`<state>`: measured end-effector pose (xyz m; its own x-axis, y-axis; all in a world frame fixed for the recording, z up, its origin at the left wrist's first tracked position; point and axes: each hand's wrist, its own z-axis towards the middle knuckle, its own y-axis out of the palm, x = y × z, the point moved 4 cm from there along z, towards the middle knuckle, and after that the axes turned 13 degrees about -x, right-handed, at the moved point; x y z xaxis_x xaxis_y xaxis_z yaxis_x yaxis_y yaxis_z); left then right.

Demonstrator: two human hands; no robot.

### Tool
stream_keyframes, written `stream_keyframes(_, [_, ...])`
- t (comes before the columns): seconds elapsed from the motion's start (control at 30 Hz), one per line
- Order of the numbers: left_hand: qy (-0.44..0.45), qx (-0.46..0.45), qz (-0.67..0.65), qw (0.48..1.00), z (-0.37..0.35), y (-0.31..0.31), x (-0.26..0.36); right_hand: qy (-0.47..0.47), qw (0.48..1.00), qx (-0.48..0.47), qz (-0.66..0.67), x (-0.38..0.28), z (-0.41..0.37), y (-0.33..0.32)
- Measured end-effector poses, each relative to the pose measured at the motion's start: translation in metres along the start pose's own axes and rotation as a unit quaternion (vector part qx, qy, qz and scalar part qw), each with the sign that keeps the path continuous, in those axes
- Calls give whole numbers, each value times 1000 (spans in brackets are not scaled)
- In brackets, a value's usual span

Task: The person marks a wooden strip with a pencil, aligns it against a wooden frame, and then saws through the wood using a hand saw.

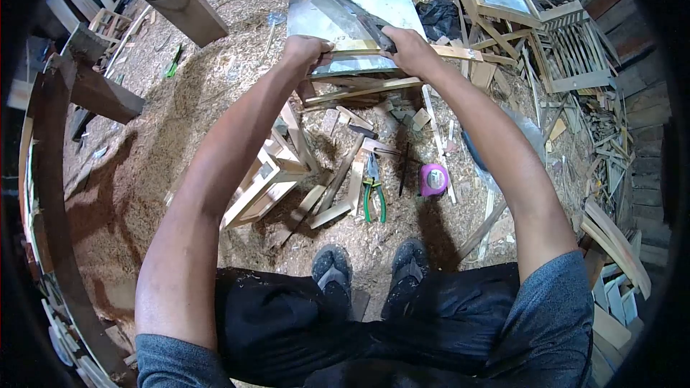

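Sawdust floor (144,172) of a wood shop fills my feed, w/ offcuts all over and a metal-topped stand (392,0) at the far end.

Both arms are stretched fwd and nearly straight, converging on the stand's near edge. Left hand (305,50) sits at the near-left corner, knuckles up, fingers clenched around the left end of a wooden strip (460,52). That strip lies along the near edge and runs right, out past the near-right corner. Thumb is under or behind the strip; I can't tell which.

Right hand (411,49) is just right of the left one, w/ a short bare stretch of strip between them. Its fingers are wrapped tight on the handle of a blade (345,1). The blade is long and dark and slants up-left from the fist across the metal top, its tip toward the far-left corner. I can't tell if its edge touches the strip, nor what kind of blade it is.

On the floor btwn stand and feet: green-handled pliers (372,190), a pink tape measure (433,179) just right of them, and a small wooden frame (267,179) to the left. Shoes (332,266) point at the pliers. A slatted frame (575,54) leans at the far right.
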<state>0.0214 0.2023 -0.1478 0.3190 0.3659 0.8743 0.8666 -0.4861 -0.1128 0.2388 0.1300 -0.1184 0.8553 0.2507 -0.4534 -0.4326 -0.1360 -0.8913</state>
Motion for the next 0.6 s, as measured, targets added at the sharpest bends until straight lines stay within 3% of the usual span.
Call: stream_keyframes(0.6, [3, -14, 8, 1000, -1, -3, 3, 10, 1000, -20, -6, 5, 1, 3])
